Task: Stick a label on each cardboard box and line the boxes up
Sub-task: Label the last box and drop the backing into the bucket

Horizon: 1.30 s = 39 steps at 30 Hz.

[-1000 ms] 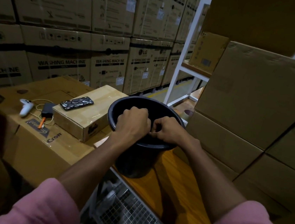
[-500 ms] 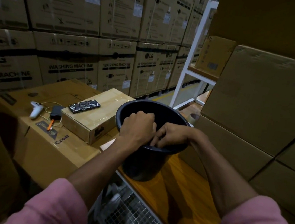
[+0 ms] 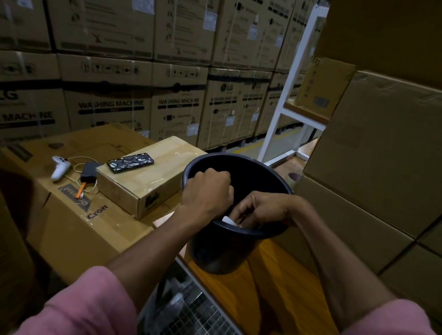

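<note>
Label, a small white paper slip [image 3: 228,220], pinched by both hands [image 3: 208,193] [image 3: 262,209] over black plastic bucket [image 3: 221,250]; peel backing slowly, keep adhesive uncreased.

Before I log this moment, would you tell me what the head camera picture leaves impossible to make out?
- What the left hand and right hand hold: only a white scrap peeks out between the fingers.
- The inside of the black bucket: dark, and both hands cover the near part.
- Small print on the labels of the stacked washing machine boxes: too small and dim.
- The wire basket: cut off by the bottom edge.
</note>
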Motion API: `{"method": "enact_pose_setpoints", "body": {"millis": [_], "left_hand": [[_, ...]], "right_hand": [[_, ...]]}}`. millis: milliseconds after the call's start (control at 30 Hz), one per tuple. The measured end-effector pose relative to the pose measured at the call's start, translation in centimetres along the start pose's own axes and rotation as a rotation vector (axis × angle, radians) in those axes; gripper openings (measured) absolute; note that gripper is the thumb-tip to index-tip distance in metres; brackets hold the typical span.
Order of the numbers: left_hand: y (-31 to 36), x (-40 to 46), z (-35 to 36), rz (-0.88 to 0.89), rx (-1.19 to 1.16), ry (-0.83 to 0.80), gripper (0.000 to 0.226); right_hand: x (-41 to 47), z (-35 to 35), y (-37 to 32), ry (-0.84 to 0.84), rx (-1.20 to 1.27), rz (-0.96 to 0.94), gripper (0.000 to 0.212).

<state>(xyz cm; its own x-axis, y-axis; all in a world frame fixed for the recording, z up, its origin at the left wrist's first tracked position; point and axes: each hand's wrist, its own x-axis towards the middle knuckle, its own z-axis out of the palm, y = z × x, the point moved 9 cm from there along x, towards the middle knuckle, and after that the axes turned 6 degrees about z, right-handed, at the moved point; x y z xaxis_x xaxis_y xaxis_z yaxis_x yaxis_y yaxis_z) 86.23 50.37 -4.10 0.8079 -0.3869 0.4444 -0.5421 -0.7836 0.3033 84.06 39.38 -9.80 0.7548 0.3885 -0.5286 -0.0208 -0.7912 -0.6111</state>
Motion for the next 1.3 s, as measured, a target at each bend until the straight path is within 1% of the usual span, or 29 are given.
{"method": "enact_pose_setpoints", "body": {"millis": [133,200,367,667,733,800,867,933,1000,1100,1133,1167,1233,1300], "left_hand": [[0.0,0.1,-0.1,-0.017,0.010,0.005,0.019],[-0.2,0.1,-0.1,-0.031,0.004,0.001,0.019],[-0.4,0.3,-0.1,-0.034,-0.022,-0.002,0.018],[-0.9,0.6,0.2,-0.041,-0.028,0.002,0.020],[-0.9,0.6,0.3,-0.038,-0.023,0.002,0.020],[-1.1,0.8,0.4,-0.041,-0.026,0.001,0.021],[-1.1,0.9,0.4,-0.047,-0.018,-0.005,0.021],[-1.2,1.0,0.4,-0.045,-0.012,-0.004,0.021],[-1.3,1.1,0.5,-0.042,-0.019,-0.010,0.021],[-1.2,1.2,0.6,-0.023,-0.035,-0.012,0.019],[-0.9,1.2,0.6,-0.014,-0.043,-0.005,0.018],[-0.6,1.3,0.7,-0.002,-0.051,-0.002,0.016],[0.1,1.4,0.9,0.035,-0.047,-0.007,0.015],[0.4,1.4,1.0,0.052,-0.027,-0.004,0.016]], "right_hand": [[0.1,-1.2,-0.2,0.136,-0.015,-0.005,0.028],[0.2,-1.4,-0.3,0.154,-0.008,-0.012,0.023],[0.3,-1.1,-0.6,0.100,-0.022,-0.010,0.021],[0.8,-1.1,0.0,0.010,-0.054,0.031,0.025],[0.6,-1.0,0.2,-0.009,-0.026,0.029,0.025],[0.4,-0.9,0.4,-0.035,0.043,0.020,0.023],[0.4,-1.0,0.5,-0.027,0.121,0.021,0.024],[0.4,-1.3,0.2,0.024,0.136,-0.005,0.025],[0.2,-1.9,-0.1,0.105,0.150,-0.050,0.021],[0.0,-3.4,0.5,0.310,0.180,-0.034,0.009],[0.0,-4.0,0.7,0.410,0.111,-0.025,0.008],[0.0,-4.6,0.8,0.514,-0.011,-0.012,0.011],[0.1,-4.9,0.6,0.662,-0.249,0.020,0.014],[0.1,-4.9,0.5,0.744,-0.300,0.030,0.018]]}}
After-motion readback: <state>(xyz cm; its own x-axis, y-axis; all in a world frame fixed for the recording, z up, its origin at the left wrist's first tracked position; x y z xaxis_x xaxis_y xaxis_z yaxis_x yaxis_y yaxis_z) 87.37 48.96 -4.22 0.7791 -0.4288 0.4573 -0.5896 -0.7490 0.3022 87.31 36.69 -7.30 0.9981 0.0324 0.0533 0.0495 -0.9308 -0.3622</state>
